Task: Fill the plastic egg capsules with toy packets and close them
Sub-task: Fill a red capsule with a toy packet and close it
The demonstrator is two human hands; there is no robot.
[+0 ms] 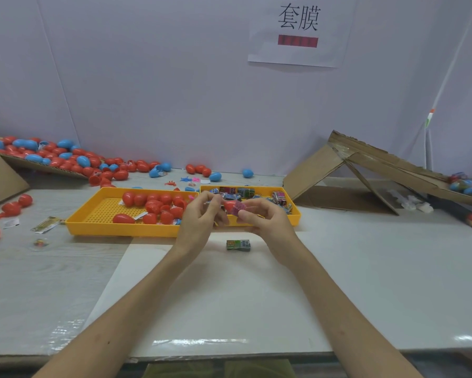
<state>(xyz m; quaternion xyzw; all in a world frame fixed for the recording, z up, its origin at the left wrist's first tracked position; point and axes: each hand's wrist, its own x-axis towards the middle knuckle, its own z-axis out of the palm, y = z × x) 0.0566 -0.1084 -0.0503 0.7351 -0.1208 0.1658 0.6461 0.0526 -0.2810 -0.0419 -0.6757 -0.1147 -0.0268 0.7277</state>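
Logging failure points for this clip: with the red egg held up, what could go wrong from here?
1. The pink packet pinched by the right hand seems to stick out of the red egg in the left hand; closing could trap it.
2. The loose packet on the table may be left unpacked.

Left forearm (125, 304) and right forearm (338, 296), slim, long and bare all the way from the lower frame edge to the wrists. Left hand (199, 218) and right hand (266, 223) bare as well, with slender fingers (259, 207). A few small faint specks on the left forearm. Beneath the near edge of the tabletop (229, 296), a strip of olive-green fabric (191, 371), split by a darker fold; kind of garment unclear.
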